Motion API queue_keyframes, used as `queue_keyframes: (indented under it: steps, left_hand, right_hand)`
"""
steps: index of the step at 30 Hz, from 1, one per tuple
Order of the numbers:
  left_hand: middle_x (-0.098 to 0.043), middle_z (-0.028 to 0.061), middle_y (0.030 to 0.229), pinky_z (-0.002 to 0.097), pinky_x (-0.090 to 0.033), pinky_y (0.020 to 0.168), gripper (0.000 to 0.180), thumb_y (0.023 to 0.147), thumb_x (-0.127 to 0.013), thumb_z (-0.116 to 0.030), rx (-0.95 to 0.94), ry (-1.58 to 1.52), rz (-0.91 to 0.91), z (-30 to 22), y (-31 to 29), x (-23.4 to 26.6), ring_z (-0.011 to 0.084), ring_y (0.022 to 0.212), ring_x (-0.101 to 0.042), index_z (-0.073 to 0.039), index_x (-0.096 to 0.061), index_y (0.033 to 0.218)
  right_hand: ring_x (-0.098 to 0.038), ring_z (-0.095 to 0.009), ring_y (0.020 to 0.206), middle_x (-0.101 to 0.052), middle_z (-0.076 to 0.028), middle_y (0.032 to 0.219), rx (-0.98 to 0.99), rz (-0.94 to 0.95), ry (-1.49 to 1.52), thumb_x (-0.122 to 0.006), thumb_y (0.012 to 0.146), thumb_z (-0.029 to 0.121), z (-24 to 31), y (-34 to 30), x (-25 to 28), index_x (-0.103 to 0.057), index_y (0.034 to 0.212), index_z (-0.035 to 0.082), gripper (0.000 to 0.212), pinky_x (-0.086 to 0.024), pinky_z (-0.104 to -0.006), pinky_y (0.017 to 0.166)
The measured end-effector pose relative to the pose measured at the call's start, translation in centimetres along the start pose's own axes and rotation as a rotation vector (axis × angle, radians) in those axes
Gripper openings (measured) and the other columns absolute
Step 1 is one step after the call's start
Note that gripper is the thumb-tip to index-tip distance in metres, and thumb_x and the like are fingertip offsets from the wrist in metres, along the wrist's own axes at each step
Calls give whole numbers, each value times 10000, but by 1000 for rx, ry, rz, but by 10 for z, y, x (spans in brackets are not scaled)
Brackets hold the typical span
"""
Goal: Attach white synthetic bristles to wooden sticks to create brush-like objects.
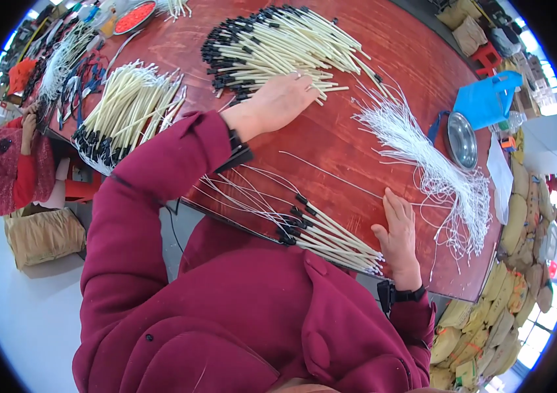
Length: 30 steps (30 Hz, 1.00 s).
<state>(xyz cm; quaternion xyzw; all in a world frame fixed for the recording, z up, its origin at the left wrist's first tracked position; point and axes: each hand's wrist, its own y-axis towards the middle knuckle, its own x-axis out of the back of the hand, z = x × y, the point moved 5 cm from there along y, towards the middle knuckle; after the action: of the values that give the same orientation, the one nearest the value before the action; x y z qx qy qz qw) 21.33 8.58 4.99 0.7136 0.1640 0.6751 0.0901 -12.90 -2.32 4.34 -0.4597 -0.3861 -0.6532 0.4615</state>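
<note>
My left hand [281, 101] reaches across to the near edge of a large pile of cream tubes with black ends [291, 42]. Its fingers curl down among the tube ends, hiding whatever is in them. My right hand [397, 229] lies open, thumb spread apart, at the tips of a small bundle of cream tubes [334, 239]. That bundle lies along the near table edge, with white cords [242, 196] trailing left from its black ends. One single white cord [331, 173] runs to the right fingertips; whether they press on it, I cannot tell.
On the red table [350, 137], a heap of white cords [429, 157] lies right, beside a metal bowl [462, 139] and a blue jug-like container [486, 101]. Another tube pile [134, 108] is at left. A co-worker [16, 164] sits far left; stacked sacks [488, 314] stand right.
</note>
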Motion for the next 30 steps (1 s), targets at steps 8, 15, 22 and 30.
queue_keyframes:
  steps: [8, 15, 22, 30]
  left_hand:
    - [-619, 54, 1077, 395, -477, 940, 209, 874, -630, -122, -173, 174, 13, 7, 19, -13, 237, 1040, -642, -97, -630, 1082]
    - [-609, 56, 1018, 384, -488, 890, 166, 873, -629, -51, -269, -20, -192, -22, 2, 36, 242, 976, -646, -85, -662, 1031]
    - [-610, 95, 951, 385, -535, 750, 185, 882, -683, -31, 95, -471, -90, -23, -87, 46, 312, 854, -653, -59, -737, 1057]
    - [-631, 104, 940, 404, -536, 761, 201, 880, -691, -11, 272, -524, -5, -15, -131, 44, 318, 874, -669, -25, -745, 1073]
  right_hand:
    - [-509, -385, 1286, -543, -185, 1484, -17, -25, 21, -487, 996, 635, 1, -1, -1, -578, 1362, -94, 821, -413, -471, 1102]
    - [-523, -377, 1249, -551, -182, 1474, -14, -45, 43, -519, 992, 611, -1, -1, -3, -582, 1355, -93, 795, -420, -462, 1091]
    - [-530, -378, 1236, -548, -183, 1482, -32, -52, 57, -548, 984, 598, -2, -3, -3, -585, 1353, -91, 783, -430, -464, 1076]
    - [-529, -381, 1240, -545, -188, 1486, -36, -45, 27, -556, 980, 601, -2, -2, -5, -584, 1356, -89, 787, -430, -464, 1075]
